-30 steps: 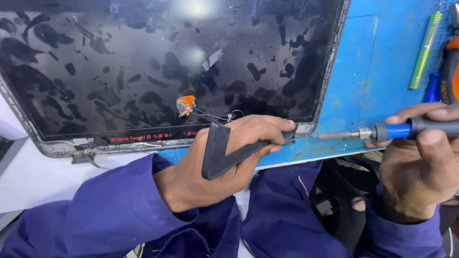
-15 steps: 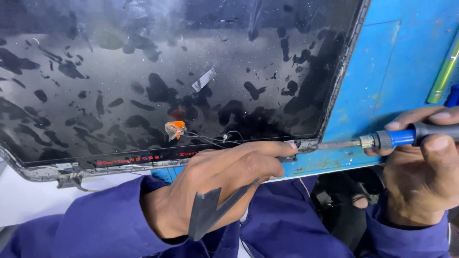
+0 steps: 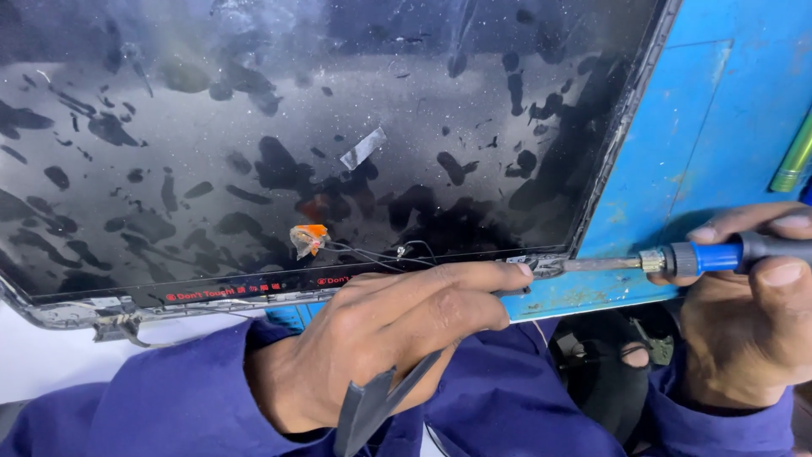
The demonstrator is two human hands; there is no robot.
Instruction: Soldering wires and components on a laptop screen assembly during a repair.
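A large black laptop screen panel point(image 3: 321, 144) with dark blotches lies on a blue work surface point(image 3: 727, 110). My left hand point(image 3: 397, 338) rests on the panel's near edge, fingertips at its lower right corner, with a dark L-shaped bracket point(image 3: 372, 406) held under the palm. My right hand point(image 3: 753, 313) grips a screwdriver point(image 3: 677, 258) with a blue and black handle. Its metal shaft points left and the tip meets the metal hinge tab at the panel's corner point(image 3: 541, 267). A scrap of orange tape with thin wires point(image 3: 309, 239) sits near the bottom edge.
A green pen-like tool point(image 3: 795, 161) lies at the right edge of the blue surface. A strip of grey tape point(image 3: 362, 149) sticks to the panel's middle. A bent metal hinge tab point(image 3: 114, 322) juts from the panel's lower left corner. My blue sleeves point(image 3: 144, 406) fill the foreground.
The view has closed in on the panel's lower right corner. The screwdriver tip has moved left onto the corner tab. The bracket in my left hand has swung from level to hanging below the palm.
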